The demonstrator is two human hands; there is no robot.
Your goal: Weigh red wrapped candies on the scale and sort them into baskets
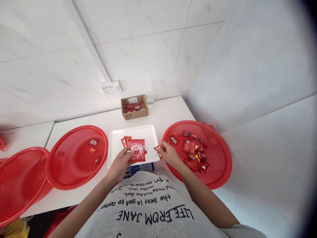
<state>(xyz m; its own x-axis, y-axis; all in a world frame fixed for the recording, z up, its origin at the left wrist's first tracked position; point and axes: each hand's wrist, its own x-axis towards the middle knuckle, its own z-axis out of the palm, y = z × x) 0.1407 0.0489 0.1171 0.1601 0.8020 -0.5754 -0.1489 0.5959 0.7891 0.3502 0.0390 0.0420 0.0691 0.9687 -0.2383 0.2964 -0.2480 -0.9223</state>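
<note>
My left grip (pixel 122 162) is closed on the left edge of a square red packet (pixel 138 151), thumb on top, over the white tray (pixel 153 133); whether the packet lies flat or is lifted slightly I cannot tell. My right grip (pixel 170 155) pinches a small red packet (pixel 158 152) by its near side, at the tray's right edge. To handle these well, I judge that a light pinch at the margin is best, since the wrappers look thin and likely to crease or slip; a low, level approach with the right fingertips should avoid nudging the pieces that lie loose. Other red wrapped pieces (pixel 126 141) lie on the tray beside and partly beneath the square one, so a steady left pinch seems wise. A blue keypad (pixel 142 167) shows just below the tray's near edge, partly hidden by my grey shirt (pixel 146 211). All this sits on a white counter (pixel 170 110). To my right stands a red mesh basket (pixel 224 158) with a heap of red packets (pixel 190 147); to my left, another red basket (pixel 76 132) holds three small wrapped pieces (pixel 93 141), and a further basket (pixel 17 188) stands beyond it. At the back are an open cardboard box (pixel 135 114) and a transparent plastic container (pixel 149 97), near the marbled tile wall (pixel 158 59) with its socket (pixel 110 87).
</note>
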